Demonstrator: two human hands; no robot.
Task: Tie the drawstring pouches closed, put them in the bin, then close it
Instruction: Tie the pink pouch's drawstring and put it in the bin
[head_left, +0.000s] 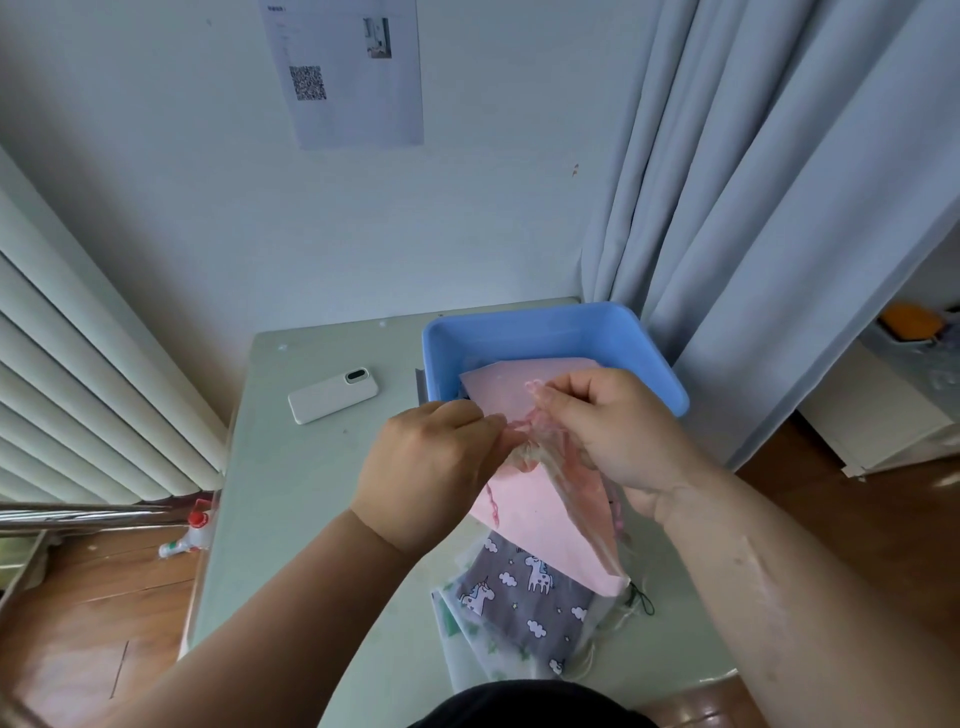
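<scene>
I hold a pink drawstring pouch (540, 519) above the table, its gathered mouth up between my hands. My left hand (426, 473) pinches the pouch's cord at the bunched mouth from the left. My right hand (618, 426) grips the cord and the mouth from the right. Under it on the table lies a grey pouch with unicorns (524, 597) on top of a white pouch with green shapes (478, 649). Behind my hands stands the open blue bin (649, 353), with another pink pouch (498, 379) lying inside it. No lid is visible.
A white phone (332, 396) lies on the pale green table (291, 493) left of the bin. A radiator stands at the left, a grey curtain (779, 208) hangs at the right, and a bottle with a red cap (189, 535) lies on the wooden floor.
</scene>
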